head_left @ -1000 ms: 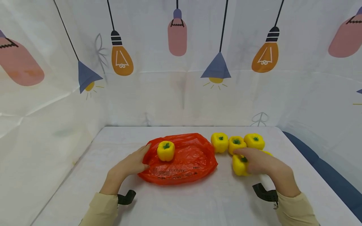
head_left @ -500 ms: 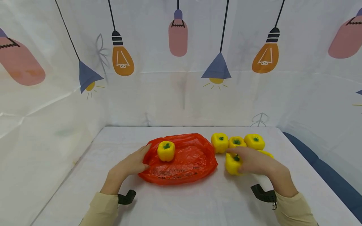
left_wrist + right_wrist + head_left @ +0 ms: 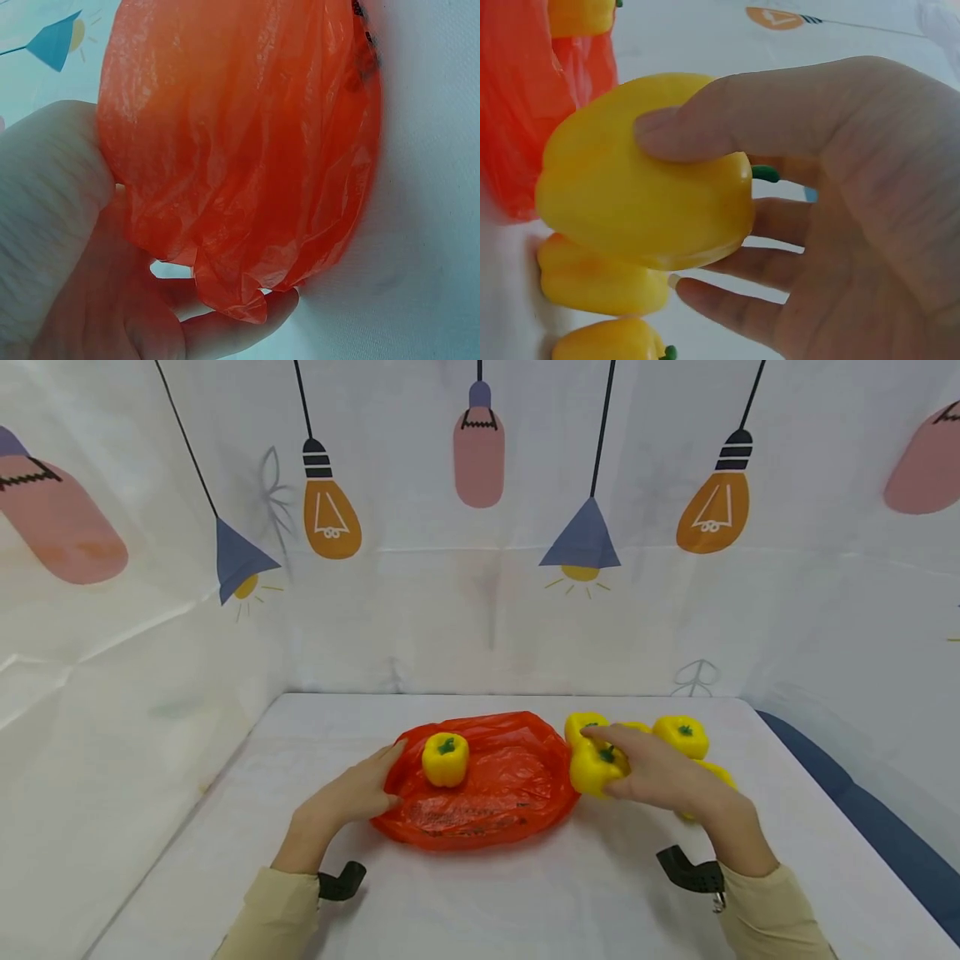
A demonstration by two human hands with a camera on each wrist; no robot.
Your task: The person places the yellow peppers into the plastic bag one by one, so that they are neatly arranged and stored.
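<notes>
My right hand [image 3: 667, 768] grips a yellow bell pepper [image 3: 645, 180] with a green stem. Its thumb presses one side, and the other fingers reach behind. In the head view, this pepper overlaps the right end of a red plastic bag [image 3: 495, 802]. My left hand [image 3: 356, 789] rests against the bag's left end, fingers spread and thumb toward the front. The left wrist view has the bag [image 3: 240, 150] covering parts of the fingers and thumb. Another yellow bell pepper [image 3: 446, 760] stands on the left part of the bag.
More yellow bell peppers lie right of the bag: one behind the held pepper [image 3: 583, 722], one at the back right [image 3: 681, 737], and one partly hidden by my right wrist [image 3: 718, 772]. The white table [image 3: 487, 902] meets a white curtain [image 3: 420, 627] printed with lamps.
My right hand has lifted the bell pepper from the table and carried it left and away from me, to the bag's right end. My left hand stays at the bag.
</notes>
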